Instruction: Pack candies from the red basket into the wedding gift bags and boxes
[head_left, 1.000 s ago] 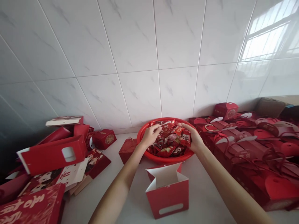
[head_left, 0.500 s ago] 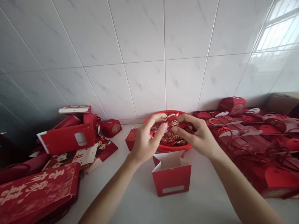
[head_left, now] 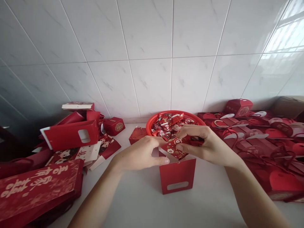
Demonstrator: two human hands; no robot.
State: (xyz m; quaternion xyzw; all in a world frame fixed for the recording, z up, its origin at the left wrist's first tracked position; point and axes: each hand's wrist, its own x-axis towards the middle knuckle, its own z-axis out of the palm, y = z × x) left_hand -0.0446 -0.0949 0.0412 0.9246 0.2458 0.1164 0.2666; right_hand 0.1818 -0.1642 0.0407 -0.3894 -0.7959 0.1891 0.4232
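Box (head_left: 177,175) mouth partly hidden; right hand (head_left: 205,144) pinches red packet (head_left: 171,149); left hand (head_left: 142,154) grip unclear.

Wall tiles (head_left: 149,85): glossy, smooth, ceramic-looking. Basket (head_left: 149,125): plastic, slight sheen. Candy wrappers (head_left: 177,118): shiny, crinkled film. Open box (head_left: 177,175): smooth paperboard — low sheen outside. Tabletop (head_left: 133,196): smooth — soft sheen, material unclear.

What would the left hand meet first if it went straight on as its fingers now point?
The left hand would probably meet the flowered red packet in the right hand; depth is unclear, so contact is possible now.
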